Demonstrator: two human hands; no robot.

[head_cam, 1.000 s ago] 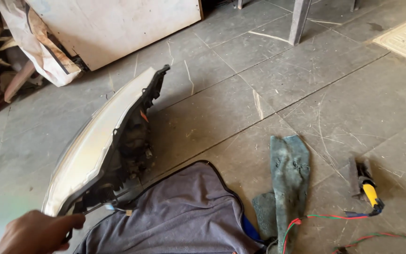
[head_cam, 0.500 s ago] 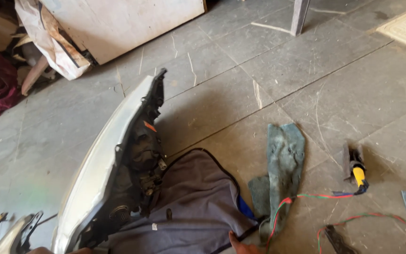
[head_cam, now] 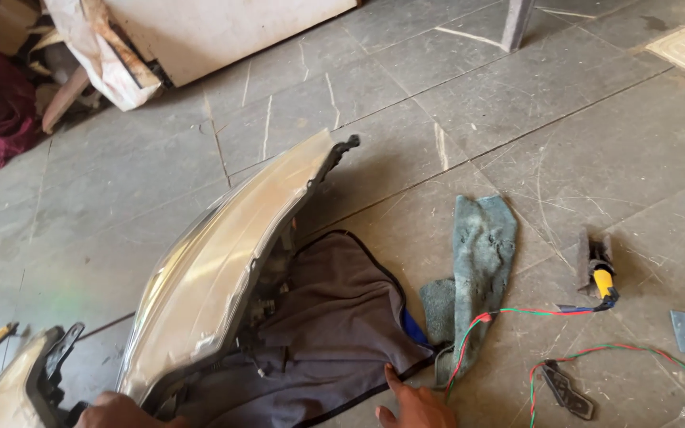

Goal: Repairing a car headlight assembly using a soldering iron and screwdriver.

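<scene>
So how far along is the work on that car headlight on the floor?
The headlight is out of the car, propped on edge on a grey cloth. Its lens looks yellowed and hazy, so no cleaning shows yet. The left hand steadies its lower end; the right hand rests on the floor by the cloth. The green rag lies unused.

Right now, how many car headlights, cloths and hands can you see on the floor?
Headlights: 2, a big one and one at the corner
Cloths: 2, a grey one and a green rag
Hands: 2, left, right
Total: 6
</scene>
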